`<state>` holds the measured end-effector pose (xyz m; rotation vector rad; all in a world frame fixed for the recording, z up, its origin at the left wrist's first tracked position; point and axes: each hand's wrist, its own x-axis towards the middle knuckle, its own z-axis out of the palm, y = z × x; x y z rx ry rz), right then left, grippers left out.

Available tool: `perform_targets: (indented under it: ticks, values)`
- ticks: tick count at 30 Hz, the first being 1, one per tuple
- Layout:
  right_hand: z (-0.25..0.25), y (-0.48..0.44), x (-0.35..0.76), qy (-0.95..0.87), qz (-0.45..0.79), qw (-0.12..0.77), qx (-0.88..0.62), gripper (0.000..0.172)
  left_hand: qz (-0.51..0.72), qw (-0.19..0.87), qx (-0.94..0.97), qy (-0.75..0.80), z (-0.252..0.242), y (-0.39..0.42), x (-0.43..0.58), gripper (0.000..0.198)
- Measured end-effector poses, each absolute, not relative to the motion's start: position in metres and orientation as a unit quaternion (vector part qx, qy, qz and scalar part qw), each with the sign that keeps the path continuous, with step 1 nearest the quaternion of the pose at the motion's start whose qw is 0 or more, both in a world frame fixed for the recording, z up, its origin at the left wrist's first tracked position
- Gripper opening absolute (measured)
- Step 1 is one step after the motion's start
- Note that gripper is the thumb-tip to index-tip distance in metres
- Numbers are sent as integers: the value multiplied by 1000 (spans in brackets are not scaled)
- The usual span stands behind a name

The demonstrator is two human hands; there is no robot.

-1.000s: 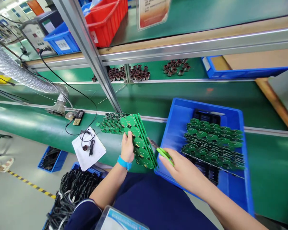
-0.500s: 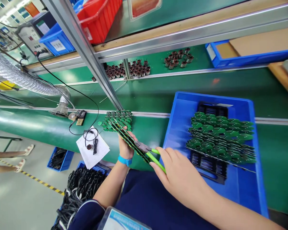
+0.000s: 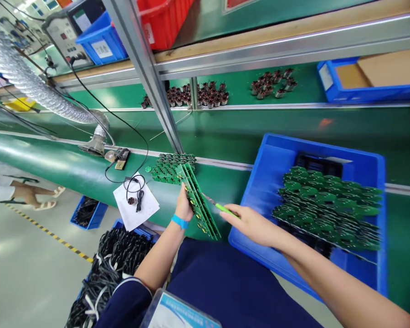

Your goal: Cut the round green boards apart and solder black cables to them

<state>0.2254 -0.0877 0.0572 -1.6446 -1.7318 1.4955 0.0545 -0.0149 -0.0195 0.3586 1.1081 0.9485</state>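
Observation:
My left hand (image 3: 183, 206) grips a green circuit-board panel (image 3: 198, 202), held tilted on edge above the bench's front. My right hand (image 3: 251, 223) is closed on green-handled cutters (image 3: 222, 208) whose metal tip touches the panel's right edge. A pile of cut round green boards (image 3: 171, 167) lies on the green bench just behind the panel. To the right, a blue bin (image 3: 259, 182) holds stacked green board panels (image 3: 328, 205) over black trays.
A white paper sheet with a small coiled black wire (image 3: 135, 202) lies left of my hands. A flexible silver duct (image 3: 34, 86) ends at a hood on the bench. Small copper-wound motors (image 3: 212, 95) stand on the rear belt. Bins of black cables (image 3: 102, 273) sit below.
The panel turned from face-on to edge-on and now tilts partly back. The cutters moved from beside it onto its right edge. The view shifted slightly left.

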Motion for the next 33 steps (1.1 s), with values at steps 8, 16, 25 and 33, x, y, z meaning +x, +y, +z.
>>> perform_targets:
  ticks: [8,16,25,33]
  values:
    - [25,-81,215,-419,725,177,-517,52,399,797,70,447,-47,-15,51,43]
    - [13,-39,219,-314,771,234,-502,46,390,812,6,435,-59,-9,46,27]
    - [24,8,241,-370,658,227,-615,40,457,728,25,510,-43,-7,40,50]
    - [37,-63,212,-576,568,142,-570,43,515,608,156,583,-15,-10,42,46]
